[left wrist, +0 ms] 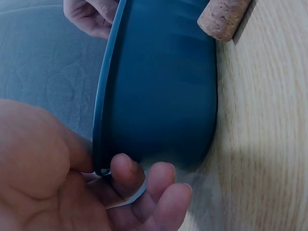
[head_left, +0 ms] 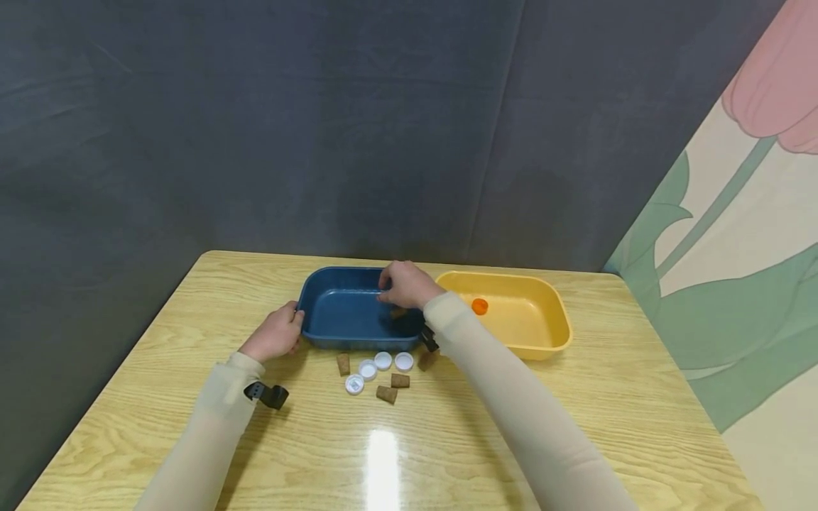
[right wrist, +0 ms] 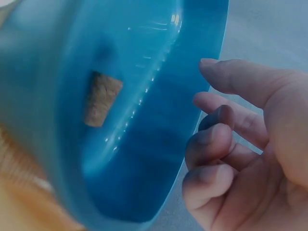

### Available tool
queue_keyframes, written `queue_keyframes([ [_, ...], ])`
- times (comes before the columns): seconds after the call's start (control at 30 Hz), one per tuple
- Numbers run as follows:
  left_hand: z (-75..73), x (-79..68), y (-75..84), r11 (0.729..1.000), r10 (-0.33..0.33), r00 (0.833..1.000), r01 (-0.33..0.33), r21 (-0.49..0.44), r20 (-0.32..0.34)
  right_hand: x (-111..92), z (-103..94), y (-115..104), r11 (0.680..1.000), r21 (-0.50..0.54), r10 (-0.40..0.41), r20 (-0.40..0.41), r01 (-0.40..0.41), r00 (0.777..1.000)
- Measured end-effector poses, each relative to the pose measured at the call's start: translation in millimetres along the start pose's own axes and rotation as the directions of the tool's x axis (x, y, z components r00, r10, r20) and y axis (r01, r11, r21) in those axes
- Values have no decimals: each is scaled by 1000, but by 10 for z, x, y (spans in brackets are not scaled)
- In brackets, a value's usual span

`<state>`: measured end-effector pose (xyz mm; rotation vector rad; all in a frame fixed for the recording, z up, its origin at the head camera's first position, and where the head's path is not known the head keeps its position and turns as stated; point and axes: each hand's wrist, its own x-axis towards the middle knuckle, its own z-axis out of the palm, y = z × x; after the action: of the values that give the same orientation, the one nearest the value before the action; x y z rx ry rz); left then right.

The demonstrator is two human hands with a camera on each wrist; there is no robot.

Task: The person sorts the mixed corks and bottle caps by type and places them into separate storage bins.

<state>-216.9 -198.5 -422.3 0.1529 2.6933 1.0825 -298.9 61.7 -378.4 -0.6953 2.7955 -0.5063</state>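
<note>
A blue plastic bin (head_left: 348, 312) stands near the back of the table. My left hand (head_left: 276, 333) grips its left end, thumb and fingers around the rim, as the left wrist view shows of the hand (left wrist: 96, 178). Above the bin's right part is my right hand (head_left: 409, 285). In the right wrist view the right hand (right wrist: 240, 144) has loosely bent fingers and holds nothing. Below it one cork (right wrist: 102, 98) lies inside the bin. In front of the bin lie several corks (head_left: 400, 381) and several white bottle caps (head_left: 368, 370).
A yellow bin (head_left: 556, 326) stands right beside the blue one, with an orange cap (head_left: 479, 306) in it. My right forearm partly covers its front left corner. Behind the table (head_left: 255, 284) hangs a dark curtain (head_left: 319, 142); a flower-patterned wall is at right.
</note>
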Motion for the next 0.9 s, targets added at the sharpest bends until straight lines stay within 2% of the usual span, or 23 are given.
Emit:
queue_keyframes([
  [0.27, -2, -5, -10, 1000, 2, 1000, -2, 4, -9, -163, 16, 77, 998, 18, -65, -16, 66, 998],
  [0.57, 17, -14, -21, 1000, -4, 1000, 4, -5, -13, -488, 26, 145, 991, 46, -119, -91, 124, 989],
  [0.9, 13, -19, -3, 1000, 4, 1000, -4, -3, -11, -887, 77, 169, 977, 129, -160, -75, 169, 984],
])
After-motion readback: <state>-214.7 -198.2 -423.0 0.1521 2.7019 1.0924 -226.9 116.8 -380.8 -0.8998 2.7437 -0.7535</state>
